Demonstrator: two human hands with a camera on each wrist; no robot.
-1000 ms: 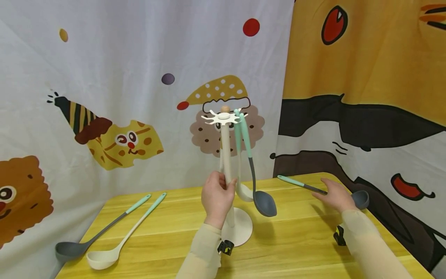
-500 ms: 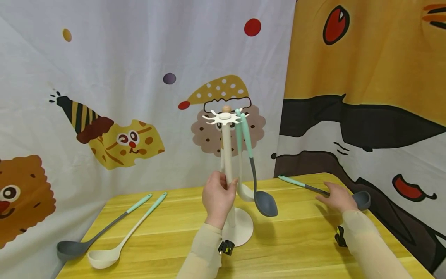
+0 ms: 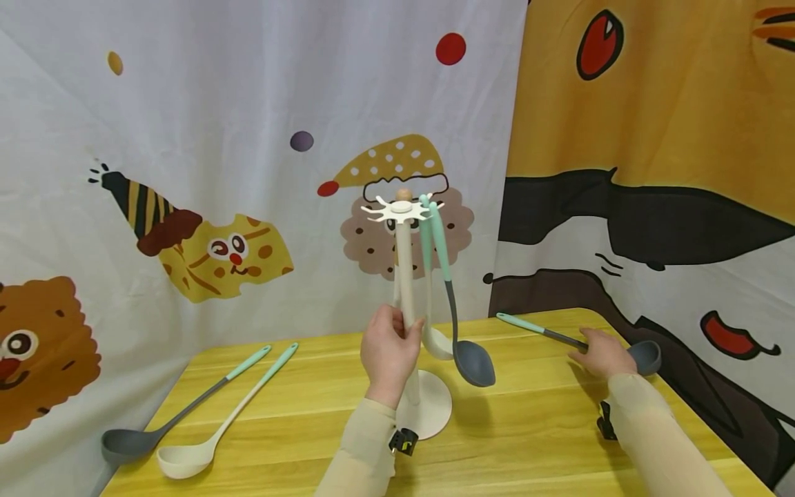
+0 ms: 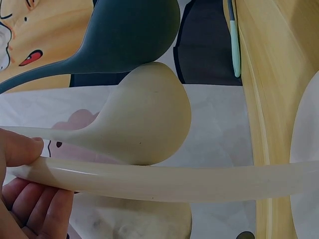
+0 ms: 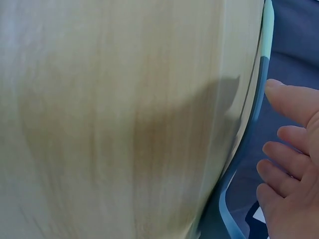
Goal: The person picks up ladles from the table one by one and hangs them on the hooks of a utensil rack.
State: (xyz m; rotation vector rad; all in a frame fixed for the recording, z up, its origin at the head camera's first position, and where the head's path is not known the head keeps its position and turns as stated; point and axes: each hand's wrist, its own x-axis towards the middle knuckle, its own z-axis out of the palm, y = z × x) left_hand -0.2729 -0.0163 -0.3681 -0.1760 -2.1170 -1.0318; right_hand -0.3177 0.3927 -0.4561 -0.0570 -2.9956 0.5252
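One small change: our right grip has edged toward the bowl of the grey ladle — fingers loose, not curled round it. So it lies unheld on the desk; our left grip holds the white stand.

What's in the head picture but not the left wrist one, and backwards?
Only the head view: the right hand, the hooked stand top, and the gray ladle and cream ladle lying at left.
Only the left wrist view: a pale bowl partly behind the pole.
Both: the left hand holding the pole, the hanging gray ladle, the hanging cream ladle and the wooden table.
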